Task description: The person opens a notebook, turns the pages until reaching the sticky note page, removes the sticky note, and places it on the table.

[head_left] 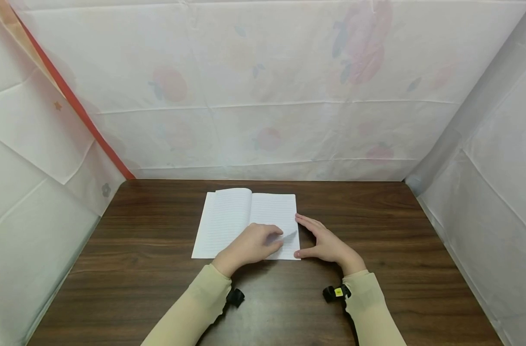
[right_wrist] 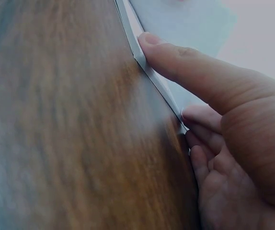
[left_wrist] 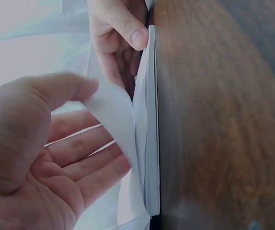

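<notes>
The left hand [head_left: 250, 245] pinches a lifted page [left_wrist: 111, 112] of the open lined notebook [head_left: 228, 218]; the right hand [head_left: 325, 242], fingers straight and released, braces the notebook's right edge on the wooden table [head_left: 375, 216].

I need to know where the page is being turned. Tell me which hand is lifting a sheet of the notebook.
The left hand: it holds a curled sheet up off the notebook. The right hand only rests against the notebook's right edge.

Open notebook [head_left: 245, 223] on the table [head_left: 375, 288], left hand [head_left: 251, 245] on it, right hand [head_left: 325, 242] against its right edge
</notes>
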